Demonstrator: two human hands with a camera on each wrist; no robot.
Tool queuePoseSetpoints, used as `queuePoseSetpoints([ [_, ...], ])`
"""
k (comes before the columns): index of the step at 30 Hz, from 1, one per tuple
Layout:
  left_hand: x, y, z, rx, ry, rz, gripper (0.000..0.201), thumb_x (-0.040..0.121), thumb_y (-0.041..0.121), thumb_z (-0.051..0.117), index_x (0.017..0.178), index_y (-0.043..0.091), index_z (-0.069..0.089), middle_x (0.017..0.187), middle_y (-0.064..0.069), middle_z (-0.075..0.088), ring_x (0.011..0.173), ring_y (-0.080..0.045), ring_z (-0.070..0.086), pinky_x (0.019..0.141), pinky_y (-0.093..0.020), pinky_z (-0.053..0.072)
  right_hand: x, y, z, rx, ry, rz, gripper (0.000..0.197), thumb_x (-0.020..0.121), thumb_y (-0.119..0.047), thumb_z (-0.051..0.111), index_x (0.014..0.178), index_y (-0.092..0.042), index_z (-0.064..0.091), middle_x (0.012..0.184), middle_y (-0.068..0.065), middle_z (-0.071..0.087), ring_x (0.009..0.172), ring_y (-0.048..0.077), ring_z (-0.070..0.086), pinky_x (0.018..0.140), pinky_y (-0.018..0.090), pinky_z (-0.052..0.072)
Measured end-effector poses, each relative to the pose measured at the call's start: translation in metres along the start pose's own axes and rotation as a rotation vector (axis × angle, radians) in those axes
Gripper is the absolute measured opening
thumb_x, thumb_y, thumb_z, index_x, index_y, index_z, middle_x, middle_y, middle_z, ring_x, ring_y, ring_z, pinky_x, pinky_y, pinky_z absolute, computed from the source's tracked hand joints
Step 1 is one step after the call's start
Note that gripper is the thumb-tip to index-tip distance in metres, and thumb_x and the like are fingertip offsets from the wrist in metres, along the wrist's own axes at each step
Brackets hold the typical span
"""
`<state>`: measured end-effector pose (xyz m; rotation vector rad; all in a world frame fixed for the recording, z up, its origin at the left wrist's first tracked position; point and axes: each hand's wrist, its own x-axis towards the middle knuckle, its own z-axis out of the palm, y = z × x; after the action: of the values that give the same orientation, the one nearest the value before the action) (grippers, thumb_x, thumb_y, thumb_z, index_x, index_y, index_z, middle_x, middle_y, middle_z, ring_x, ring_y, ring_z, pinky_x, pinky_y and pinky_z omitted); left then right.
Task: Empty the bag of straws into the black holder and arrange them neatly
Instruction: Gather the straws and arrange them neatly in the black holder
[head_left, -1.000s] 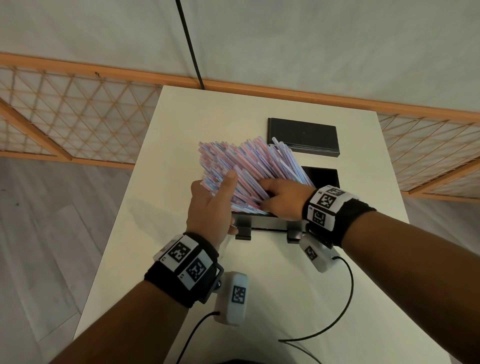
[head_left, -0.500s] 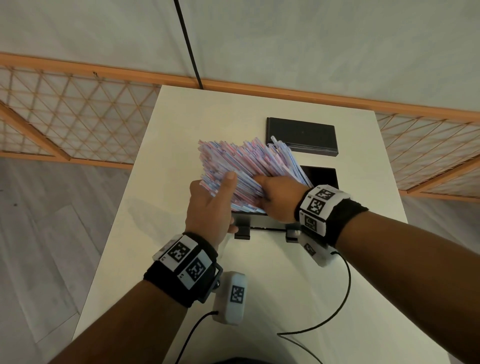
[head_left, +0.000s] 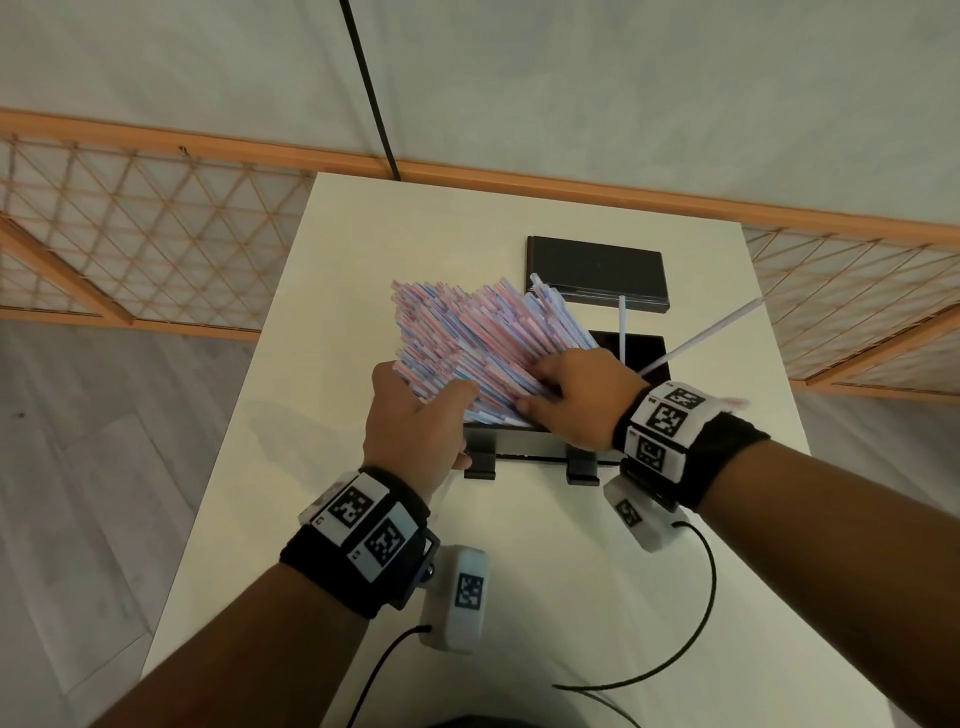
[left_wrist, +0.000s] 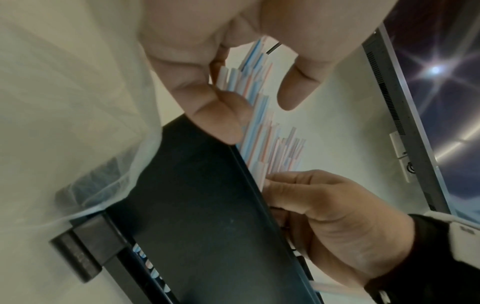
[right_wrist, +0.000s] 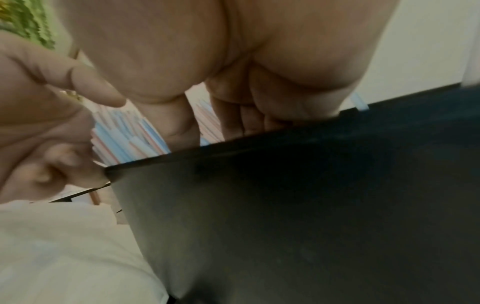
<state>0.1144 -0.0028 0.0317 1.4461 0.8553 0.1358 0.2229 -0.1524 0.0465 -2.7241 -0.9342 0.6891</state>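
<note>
A thick bundle of pink, blue and white straws stands in the black holder, fanned out and leaning to the left. My left hand grips the bundle's left side, thumb across the front. My right hand holds the straws from the right, fingers reaching down inside the holder's rim. Two loose straws stick out of the holder's right part, one upright, one leaning right. Thin clear plastic, seemingly the bag, hangs under my left hand against the holder.
A flat black lid lies on the white table just behind the holder. Wrist-camera cables trail across the near table. The table's left and right edges drop to the floor, and a wooden lattice fence runs behind.
Two straws have sprung free to the right of the bundle. My left thumb has slid down across the front of the straws, and my right hand has shifted slightly left.
</note>
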Motion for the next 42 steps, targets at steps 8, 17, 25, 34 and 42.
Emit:
queuePoseSetpoints([
  [8,-0.001,0.002,0.002,-0.017,0.001,0.011,0.049,0.065,0.033,0.067,0.106,0.016,0.047,0.085,-0.010,0.060,0.047,-0.020,0.053,0.047,-0.034,0.054,-0.034,-0.020,0.014,0.109,0.190,-0.140,0.026,0.090,-0.022,0.049,0.108,-0.010,0.062,0.100,0.010,0.064,0.091,0.032,0.061,0.081,0.039,0.052],
  [17,0.000,0.004,0.004,0.001,0.035,-0.005,0.060,0.068,0.039,0.069,0.118,0.013,0.046,0.077,-0.007,0.059,0.048,-0.023,0.053,0.046,-0.031,0.052,-0.071,-0.051,-0.046,0.030,0.246,-0.172,0.027,0.084,-0.036,0.051,0.099,-0.019,0.065,0.094,0.002,0.065,0.086,0.025,0.061,0.077,0.039,0.053],
  [25,-0.003,0.003,0.004,0.002,0.032,-0.022,0.048,0.077,0.031,0.074,0.113,0.015,0.046,0.075,-0.006,0.058,0.049,-0.024,0.054,0.048,-0.036,0.056,-0.105,0.006,-0.066,-0.191,0.169,0.232,0.046,0.079,-0.062,0.057,0.109,-0.026,0.054,0.099,-0.001,0.057,0.087,0.021,0.057,0.075,0.036,0.050],
  [34,-0.012,0.007,-0.002,0.145,0.272,0.167,0.062,0.067,0.037,0.078,0.115,0.024,0.041,0.114,0.004,0.052,0.097,-0.027,0.062,0.081,-0.048,0.057,-0.107,0.038,-0.035,-0.006,0.048,0.373,0.019,0.075,-0.014,0.062,0.093,-0.019,0.057,0.076,-0.004,0.059,0.071,0.014,0.053,0.053,0.022,0.037],
  [42,-0.037,0.038,0.004,0.338,0.232,0.682,0.037,0.075,0.022,0.075,0.103,0.027,0.050,0.089,0.006,0.060,0.070,-0.016,0.059,0.067,-0.026,0.049,-0.072,0.017,-0.043,0.113,0.450,0.121,0.007,0.082,-0.025,0.063,0.083,-0.019,0.065,0.071,-0.006,0.061,0.070,0.020,0.056,0.063,0.024,0.032],
])
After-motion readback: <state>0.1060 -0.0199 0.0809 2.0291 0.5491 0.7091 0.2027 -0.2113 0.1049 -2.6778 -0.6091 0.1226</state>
